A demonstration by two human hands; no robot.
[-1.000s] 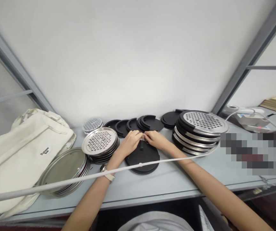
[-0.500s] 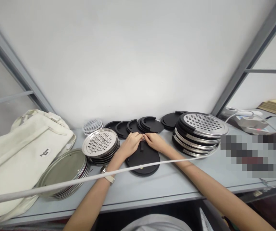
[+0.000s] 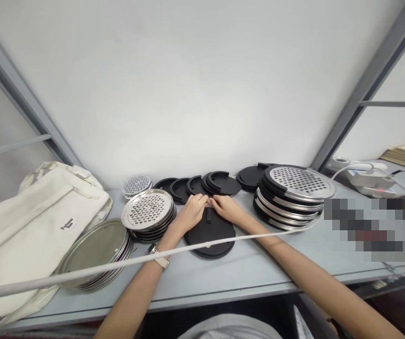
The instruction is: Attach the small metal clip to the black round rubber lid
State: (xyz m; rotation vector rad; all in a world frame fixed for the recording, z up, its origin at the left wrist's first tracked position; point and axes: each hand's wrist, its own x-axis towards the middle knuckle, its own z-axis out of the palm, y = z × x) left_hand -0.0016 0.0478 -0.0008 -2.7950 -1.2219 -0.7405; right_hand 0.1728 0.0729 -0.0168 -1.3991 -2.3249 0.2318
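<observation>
A round black disc [image 3: 211,240] lies flat on the table, with a short black strap [image 3: 208,215] on its upper face. My left hand [image 3: 196,207] rests at its far edge, fingers curled in a pinch. Close against it, my right hand [image 3: 224,207] pinches at the same spot, the thumbs almost touching. A small shiny bit shows between the fingertips at the strap's far end, too small to name. Behind my hands, several black discs with raised curved rims [image 3: 220,182] overlap in a row.
To the left stand a stack of perforated metal discs [image 3: 149,209], olive plates [image 3: 96,254] and a cream cloth bag [image 3: 36,221]. At right are stacked metal and black discs [image 3: 297,183] and a white device [image 3: 368,178]. A white cable [image 3: 188,248] crosses the near view.
Both hands stay at the far edge of the black disc, with barely any finger movement. The whole view has shifted very slightly.
</observation>
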